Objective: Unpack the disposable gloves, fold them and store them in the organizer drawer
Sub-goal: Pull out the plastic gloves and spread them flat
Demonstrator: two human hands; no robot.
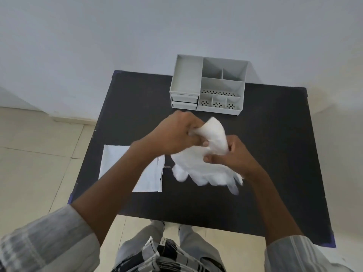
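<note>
A white disposable glove (202, 169) hangs over the middle of the black table (275, 154), its fingers pointing toward me and its cuff end raised. My left hand (176, 134) pinches the cuff end from the left. My right hand (233, 154) grips the glove's right side near the middle. Both hands are blurred. A flat white packet (115, 163) lies on the table's left part, partly hidden under my left forearm. The grey organizer (208, 85) stands at the table's far edge, with two small drawers (183, 102) at its lower left, both looking shut.
The organizer has open compartments on top, several with perforated bottoms. The table stands against a pale wall (176, 26). A tiled floor (29, 154) lies to the left and below. My legs show under the near table edge.
</note>
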